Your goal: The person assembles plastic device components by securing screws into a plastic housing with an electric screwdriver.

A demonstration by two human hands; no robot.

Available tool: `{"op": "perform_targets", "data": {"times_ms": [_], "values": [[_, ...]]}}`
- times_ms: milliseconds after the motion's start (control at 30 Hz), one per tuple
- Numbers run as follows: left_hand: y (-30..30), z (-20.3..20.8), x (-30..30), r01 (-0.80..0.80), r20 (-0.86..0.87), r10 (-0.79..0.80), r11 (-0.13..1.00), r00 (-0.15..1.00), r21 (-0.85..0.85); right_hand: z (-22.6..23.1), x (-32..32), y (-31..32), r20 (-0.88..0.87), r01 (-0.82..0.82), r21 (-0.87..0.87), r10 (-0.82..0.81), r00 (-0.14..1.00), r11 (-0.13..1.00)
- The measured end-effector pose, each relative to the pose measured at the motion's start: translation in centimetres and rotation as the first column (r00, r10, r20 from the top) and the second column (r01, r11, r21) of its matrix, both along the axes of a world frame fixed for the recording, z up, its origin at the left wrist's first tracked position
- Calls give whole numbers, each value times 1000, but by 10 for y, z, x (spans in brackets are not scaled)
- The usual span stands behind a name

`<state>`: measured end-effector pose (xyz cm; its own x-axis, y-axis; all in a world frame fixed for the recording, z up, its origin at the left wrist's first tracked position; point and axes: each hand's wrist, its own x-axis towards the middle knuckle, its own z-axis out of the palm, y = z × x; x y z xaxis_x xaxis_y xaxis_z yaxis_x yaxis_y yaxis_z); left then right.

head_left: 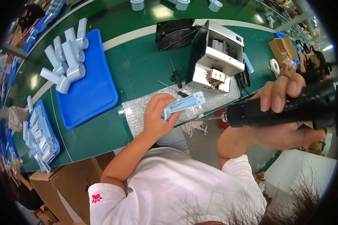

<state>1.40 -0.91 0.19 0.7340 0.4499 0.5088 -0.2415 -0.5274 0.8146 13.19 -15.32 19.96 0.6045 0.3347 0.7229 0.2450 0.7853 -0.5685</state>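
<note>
By the green table (133, 60), left hand (157, 117) grips hollow pale-blue shell (188, 103); right hand (283, 137), driver (270, 117).

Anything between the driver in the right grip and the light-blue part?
Nothing visible: a gap separates the black power driver from the light-blue part. The left grip covers only the part's left end, leaving its right end uncovered. Depth can't be judged from this one view.

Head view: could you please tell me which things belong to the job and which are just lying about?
Belong, I judge: held light-blue part; held power driver; pale-blue pieces on blue tray.
Apparently lying about: black fan; two screwdrivers.
</note>
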Motion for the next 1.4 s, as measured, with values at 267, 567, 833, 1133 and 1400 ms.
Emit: {"op": "perform_targets", "data": {"times_ms": [267, 567, 833, 1133, 1400], "values": [[3, -2, -2, 28, 5, -28, 1000, 1000, -10, -21, -4, 54, -50, 282, -122, -289, 956, 952], [5, 3, -4, 34, -13, -34, 999, 999, 7, -34, 3, 55, -41, 387, -148, -397, 917, 910], [2, 0, -5, 17, -40, -18, 999, 999, -39, -36, 4, 52, 1, 497, -276, -516, 856, 823], [6, -2, 0, 36, -35, -37, 999, 999, -34, -44, 11, 49, -100, 167, -67, -173, 980, 984], [22, 13, -1, 80, -39, -81, 996, 996, -45, -37, 14, 68, -190, 240, -266, -295, 936, 934]]}}
